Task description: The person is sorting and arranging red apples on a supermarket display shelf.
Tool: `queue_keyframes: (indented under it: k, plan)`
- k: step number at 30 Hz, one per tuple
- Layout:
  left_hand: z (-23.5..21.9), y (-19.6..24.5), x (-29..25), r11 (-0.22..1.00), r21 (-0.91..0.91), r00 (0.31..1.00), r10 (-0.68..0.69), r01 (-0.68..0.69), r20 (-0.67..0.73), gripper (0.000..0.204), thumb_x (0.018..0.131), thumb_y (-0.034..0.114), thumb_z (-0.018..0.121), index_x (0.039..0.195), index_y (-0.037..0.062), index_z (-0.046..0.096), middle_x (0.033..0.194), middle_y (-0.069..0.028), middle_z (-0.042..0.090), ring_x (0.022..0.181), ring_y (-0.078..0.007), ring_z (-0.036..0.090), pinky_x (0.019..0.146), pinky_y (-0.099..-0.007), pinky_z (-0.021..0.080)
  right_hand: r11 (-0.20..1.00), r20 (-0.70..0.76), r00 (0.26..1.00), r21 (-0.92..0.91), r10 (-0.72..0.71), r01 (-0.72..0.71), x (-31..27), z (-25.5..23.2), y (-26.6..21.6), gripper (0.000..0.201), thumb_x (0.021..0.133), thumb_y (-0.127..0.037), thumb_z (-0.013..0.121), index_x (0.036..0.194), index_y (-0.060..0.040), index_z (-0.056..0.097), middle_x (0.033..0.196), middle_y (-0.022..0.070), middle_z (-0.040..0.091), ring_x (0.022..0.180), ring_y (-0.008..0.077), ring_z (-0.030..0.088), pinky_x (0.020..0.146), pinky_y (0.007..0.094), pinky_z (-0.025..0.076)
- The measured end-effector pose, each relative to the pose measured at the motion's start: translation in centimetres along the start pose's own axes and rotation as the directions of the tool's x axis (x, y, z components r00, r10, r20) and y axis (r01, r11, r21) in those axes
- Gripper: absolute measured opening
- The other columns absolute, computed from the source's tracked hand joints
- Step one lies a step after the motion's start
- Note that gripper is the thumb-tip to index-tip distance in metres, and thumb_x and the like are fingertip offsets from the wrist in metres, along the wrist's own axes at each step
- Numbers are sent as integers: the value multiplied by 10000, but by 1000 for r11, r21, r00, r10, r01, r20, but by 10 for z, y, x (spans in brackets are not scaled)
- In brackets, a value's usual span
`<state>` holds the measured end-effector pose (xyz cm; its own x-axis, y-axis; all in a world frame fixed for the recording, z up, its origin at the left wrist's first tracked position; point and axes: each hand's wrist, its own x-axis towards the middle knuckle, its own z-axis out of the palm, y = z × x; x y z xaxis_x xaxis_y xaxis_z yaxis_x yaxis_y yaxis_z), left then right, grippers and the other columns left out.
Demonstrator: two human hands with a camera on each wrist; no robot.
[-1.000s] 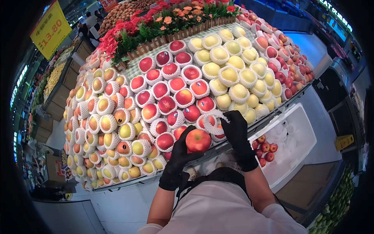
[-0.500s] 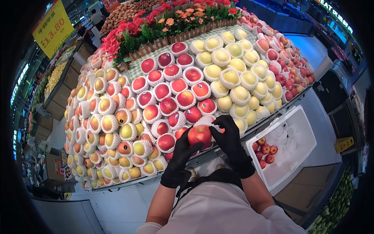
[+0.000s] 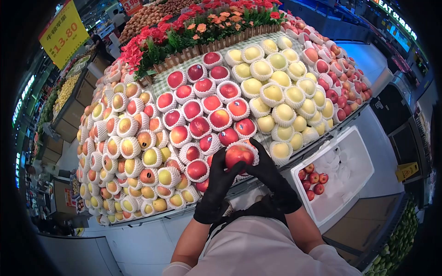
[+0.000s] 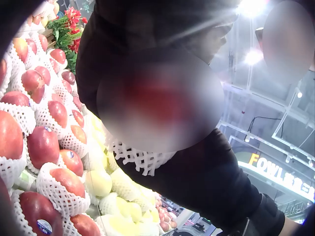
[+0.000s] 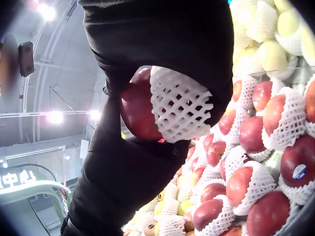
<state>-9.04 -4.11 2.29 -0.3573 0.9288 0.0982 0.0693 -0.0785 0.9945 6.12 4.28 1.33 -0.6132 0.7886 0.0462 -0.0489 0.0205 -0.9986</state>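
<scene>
Left hand (image 3: 216,181) (black-gloved) cups a red apple (image 3: 238,155) from below; right hand (image 3: 267,170) pinches the white foam net (image 5: 179,105) drawn halfway over it. The apple is held above the front edge of the fruit display (image 3: 152,138). Risk, as judged: the net may snag or tear, or the apple may slip and dislodge stacked fruit.

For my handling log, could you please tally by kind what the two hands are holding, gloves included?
Apple: 1
Net: 1
Black gloves: 2, one on the left hand, one on the right hand
Total: 4
</scene>
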Motion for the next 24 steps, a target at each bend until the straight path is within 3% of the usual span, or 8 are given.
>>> queue_keyframes:
  k: [4,6,7,10,13,16,19,24]
  plan:
    - [-1,-13,1,996,-94,997,-12,4,-82,406,928,150,640,1284,-13,532,1385,-132,479,1188,-246,551,983,-365,448,999,-27,999,47,19,-18,-3,-4,-17,933,742,-222,822,1479,-29,283,1408,174,432,1280,242,462,1020,372,449]
    - [-3,-5,2,995,-7,993,102,-103,-51,340,942,112,595,1265,7,567,1369,-146,499,1190,-263,551,995,-367,437,995,-72,996,84,-49,55,-4,-6,-10,925,730,-222,824,1473,-33,307,1412,158,438,1306,244,439,1062,380,410]
    - [-4,0,2,987,36,987,157,-156,-33,315,950,93,572,1255,18,584,1361,-153,510,1191,-271,552,1000,-368,432,984,-69,998,176,4,8,-6,-6,-14,904,726,-233,820,1463,-37,333,1413,139,445,1329,248,416,1096,388,369]
    - [-7,-6,9,951,254,974,208,-178,-95,282,909,48,602,1188,40,643,1327,-175,541,1183,-269,562,962,-361,462,970,-58,998,236,-38,51,-4,-9,-5,904,725,-253,824,1458,-37,341,1420,142,441,1324,250,423,1094,390,371]
    - [0,7,5,975,194,973,143,-107,-182,271,869,3,628,1134,39,674,1298,-190,562,1173,-279,575,916,-357,492,982,-58,998,181,-39,49,-6,-10,-9,933,714,-280,837,1463,-37,335,1429,143,435,1328,252,420,1097,393,367]
    - [-1,12,4,932,285,957,266,-224,-117,338,841,-36,629,1171,35,653,1315,-202,548,1179,-301,579,883,-357,515,989,-48,996,129,-71,77,-5,-13,-10,949,707,-295,848,1462,-36,335,1436,146,432,1333,252,415,1101,396,361]
    - [0,20,6,818,434,908,419,-377,-2,395,842,-55,594,1225,35,620,1337,-221,526,1227,-344,546,951,-390,487,992,-38,997,107,-68,72,-6,-14,-19,950,711,-304,851,1459,-30,333,1443,155,422,1344,258,402,1103,397,357]
    - [3,28,1,757,505,898,430,-415,94,451,830,-84,581,1262,41,590,1374,-218,501,1285,-363,494,1016,-413,434,996,-108,994,85,-27,37,-3,-14,-13,906,735,-252,837,1452,-23,333,1427,167,425,1329,267,414,1097,396,366]
